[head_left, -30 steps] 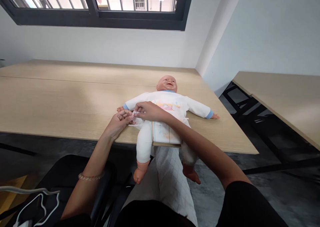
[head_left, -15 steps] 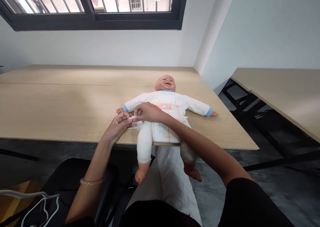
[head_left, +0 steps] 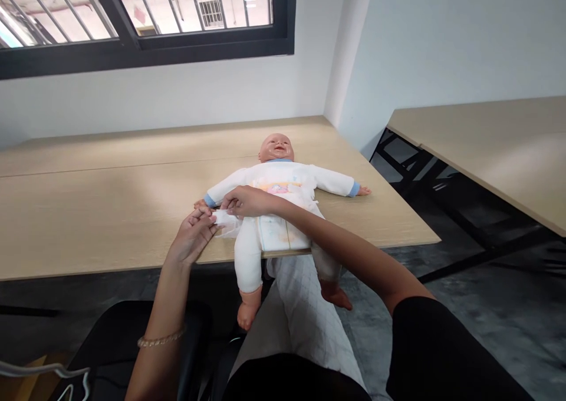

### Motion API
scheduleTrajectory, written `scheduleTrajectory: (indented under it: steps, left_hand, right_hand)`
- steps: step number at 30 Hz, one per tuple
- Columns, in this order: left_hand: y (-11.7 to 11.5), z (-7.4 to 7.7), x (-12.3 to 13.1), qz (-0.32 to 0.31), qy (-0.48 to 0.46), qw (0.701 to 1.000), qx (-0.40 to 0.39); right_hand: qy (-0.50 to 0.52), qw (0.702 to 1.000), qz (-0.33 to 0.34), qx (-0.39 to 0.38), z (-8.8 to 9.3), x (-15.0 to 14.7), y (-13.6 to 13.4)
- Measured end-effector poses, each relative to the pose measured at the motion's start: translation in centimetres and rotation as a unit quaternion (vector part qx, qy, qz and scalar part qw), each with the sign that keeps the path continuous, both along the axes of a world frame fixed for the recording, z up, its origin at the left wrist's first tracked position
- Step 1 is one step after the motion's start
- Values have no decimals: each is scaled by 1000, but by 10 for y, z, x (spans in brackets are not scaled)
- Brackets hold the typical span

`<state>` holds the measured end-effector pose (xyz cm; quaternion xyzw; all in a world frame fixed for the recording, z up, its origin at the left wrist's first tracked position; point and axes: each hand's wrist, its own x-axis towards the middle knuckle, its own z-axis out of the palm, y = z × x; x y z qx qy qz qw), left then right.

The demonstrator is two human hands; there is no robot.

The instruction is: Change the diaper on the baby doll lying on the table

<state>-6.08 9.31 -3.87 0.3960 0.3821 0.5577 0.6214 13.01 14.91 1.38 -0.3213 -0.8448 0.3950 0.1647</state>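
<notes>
A baby doll (head_left: 277,147) in a white top with blue cuffs lies on its back at the table's front edge, its legs hanging over. A white printed diaper (head_left: 279,234) lies over its hips, between the legs. Beside the doll's hip on the left, my left hand (head_left: 193,234) pinches the outer end of a white diaper tab (head_left: 225,218). My right hand (head_left: 247,201) reaches across the doll's belly, and its fingers are closed on the same tab nearer the doll. The right fingertips are partly hidden.
The doll lies on a light wooden table (head_left: 110,212) against the wall below a barred window (head_left: 190,6). A second table (head_left: 486,135) stands to the right. A black chair (head_left: 115,342) and a white cable (head_left: 48,370) are at the lower left.
My hands have drawn slightly apart, and more of the white tab shows between them. The camera view has turned a little, shifting the scene leftward.
</notes>
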Motion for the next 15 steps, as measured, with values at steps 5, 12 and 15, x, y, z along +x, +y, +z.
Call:
scheduleTrajectory:
  steps: [5, 12, 15]
  left_hand:
    - [1, 0, 0, 16, -3, 1000, 12]
    - [2, -3, -3, 42, -19, 999, 9]
    - [1, -3, -3, 52, -33, 998, 9]
  right_hand:
    - [29, 999, 0, -36, -2, 0, 3]
    - [40, 998, 2, -42, -2, 0, 2]
    - [41, 999, 4, -33, 0, 1, 0]
